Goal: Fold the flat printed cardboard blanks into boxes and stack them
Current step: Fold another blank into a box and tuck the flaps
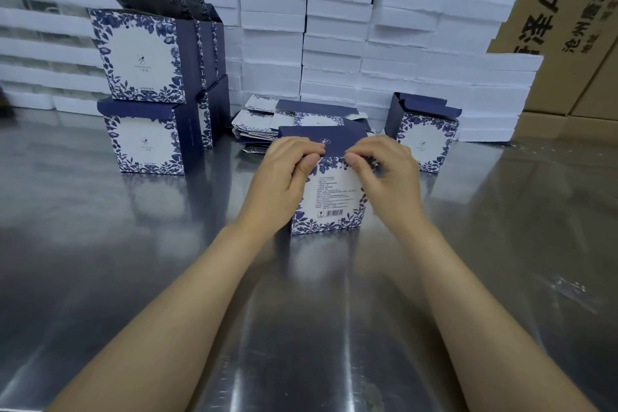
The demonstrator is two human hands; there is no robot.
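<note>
Straight ahead and between both hands: the half-closed box (334,201), upright on the steel tabletop (100,261), broad barcode panel turned toward the wearer, long side running left to right. Over its top, bent forward, the navy lid flap (322,139), meeting the printed panel just where the fingers work.

On the left part of that edge, the left hand (287,174), curled over the top with the thumb pressed on the printed face. Beside it, mirrored, the right hand (388,174), fingertips pinching the same edge. Close together with a narrow gap, not touching each other. Equally near the box, neither favoured.

Probably tucking the lid home, so calling for pressure down and inward along that left-to-right edge. Then stacking: folded boxes (147,137) piled two high well to the left, on the left hand's side. One lone open box (424,140) just behind the right hand.

Directly behind the box in work, a loose pile of flat blanks (264,125). Hard to tell whether touching it.

Underneath, smooth reflective steel, likely to let the box slide under a sideways push. Further back, walls of white foam trays (334,43), then brown shipping cartons (551,17) at far right.
</note>
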